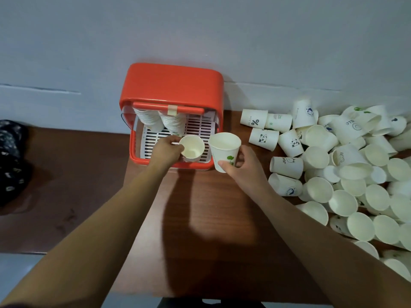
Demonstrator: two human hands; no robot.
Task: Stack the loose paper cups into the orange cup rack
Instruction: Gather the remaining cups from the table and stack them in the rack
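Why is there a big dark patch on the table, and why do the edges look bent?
Head view: the patch on the wooden table is a shadow, probably the person's own, from light above and behind; the wide-angle lens bows straight lines; lighting is dim and soft.

Bare forearms (111, 207) end in a bare left hand (167, 150) and right hand (243, 166).

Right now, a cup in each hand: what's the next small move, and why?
Probably the left hand should carry its plain cup back onto the nearer stack in the orange rack: that cup hovers over the slatted tray just before the stack, while the right hand holds the tree-print cup at the rack's front corner.
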